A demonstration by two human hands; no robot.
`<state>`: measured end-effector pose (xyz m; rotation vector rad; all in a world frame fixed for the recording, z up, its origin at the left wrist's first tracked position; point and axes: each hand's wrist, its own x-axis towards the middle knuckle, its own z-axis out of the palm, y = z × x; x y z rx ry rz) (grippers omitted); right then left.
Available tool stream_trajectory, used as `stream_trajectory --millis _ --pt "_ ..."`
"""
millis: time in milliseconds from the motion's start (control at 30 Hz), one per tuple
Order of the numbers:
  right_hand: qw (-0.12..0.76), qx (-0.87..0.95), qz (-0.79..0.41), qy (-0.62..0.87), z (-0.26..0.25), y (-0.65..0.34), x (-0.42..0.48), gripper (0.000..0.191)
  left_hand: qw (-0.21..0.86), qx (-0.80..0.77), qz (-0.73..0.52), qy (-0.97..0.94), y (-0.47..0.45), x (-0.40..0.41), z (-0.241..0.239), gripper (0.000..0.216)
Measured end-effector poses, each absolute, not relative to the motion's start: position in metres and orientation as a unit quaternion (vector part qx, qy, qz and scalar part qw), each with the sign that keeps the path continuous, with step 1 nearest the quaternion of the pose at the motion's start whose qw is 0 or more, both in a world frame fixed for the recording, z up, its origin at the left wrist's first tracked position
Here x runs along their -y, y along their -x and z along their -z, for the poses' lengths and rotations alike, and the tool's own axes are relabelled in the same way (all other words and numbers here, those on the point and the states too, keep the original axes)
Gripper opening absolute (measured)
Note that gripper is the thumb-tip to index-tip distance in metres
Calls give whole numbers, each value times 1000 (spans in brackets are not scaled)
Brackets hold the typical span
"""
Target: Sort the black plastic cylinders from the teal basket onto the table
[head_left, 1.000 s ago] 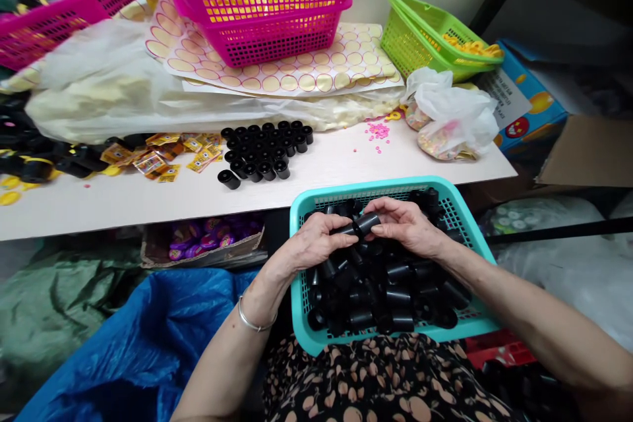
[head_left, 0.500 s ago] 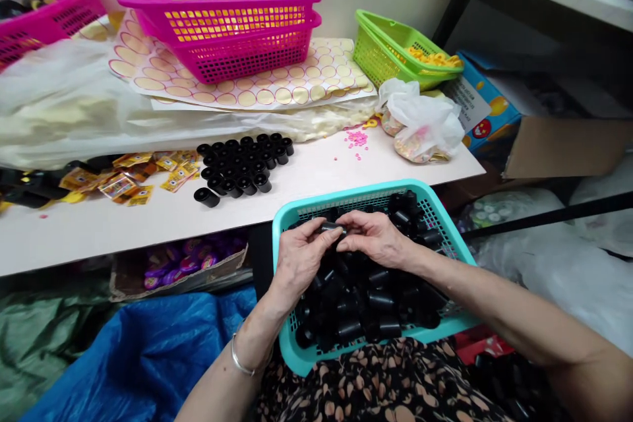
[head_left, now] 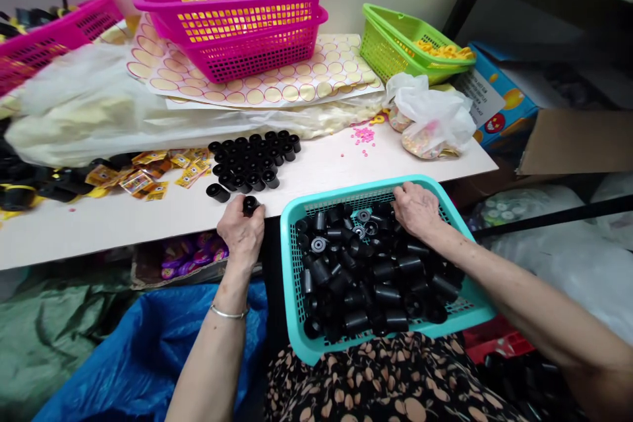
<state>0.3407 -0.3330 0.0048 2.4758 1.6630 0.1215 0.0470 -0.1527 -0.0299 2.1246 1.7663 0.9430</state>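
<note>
My left hand (head_left: 241, 231) is closed round a small black plastic cylinder (head_left: 250, 206), its open end up, at the front edge of the table. Just beyond it stands a cluster of matching black cylinders (head_left: 254, 157), upright and packed close together. On my lap a turquoise basket (head_left: 288, 257) holds many loose black parts (head_left: 386, 293), cylinders and ringed discs among them. My right hand (head_left: 416, 210) is at the basket's far right side, over the black parts, with its fingers curled in. Whatever those fingertips hold, if anything, is hidden.
Pink baskets (head_left: 257, 46) of yellow rings and a green basket (head_left: 390, 49) stand at the back. Yellow packets (head_left: 143, 175) lie left of the cylinders. Pink beads (head_left: 363, 135) and a plastic bag (head_left: 435, 122) lie to the right, near an open carton (head_left: 573, 142).
My hands were together above the basket, holding a small black part. My left hand has moved left to the table edge with a black cylinder; my right hand has moved right.
</note>
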Motion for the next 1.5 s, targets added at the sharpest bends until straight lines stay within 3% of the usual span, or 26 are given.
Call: stream_trajectory --millis 233,367,467,533,667,833,1000,1233,1500 --pt "19 -571 -10 -821 -5 -349 344 14 59 -560 -317 -763 -48 145 26 54" --pt "-1 -595 31 -803 -8 -350 345 13 78 -474 -327 -814 -66 174 -5 35" --pt "1 -613 35 -790 -9 -349 346 15 192 -252 -171 -933 -92 201 -27 15" --pt "-23 -635 71 -769 -8 -348 348 17 215 -142 -39 -965 -109 215 -33 14" --pt "-133 -683 179 -695 -3 -343 354 27 161 -161 76 -971 -129 231 -27 18" --pt "-225 -680 191 -671 -8 -328 355 33 152 -186 112 -964 -129 237 -25 21" --pt "-256 -723 208 -608 -25 -314 350 26 259 -159 109 -946 -119 234 -19 28" --pt "-319 -665 269 -619 -14 -308 352 44 481 -223 -20 -848 -112 225 -15 19" --pt "-277 -645 295 -648 -23 -295 346 55 726 -256 -103 -630 -113 233 -16 34"
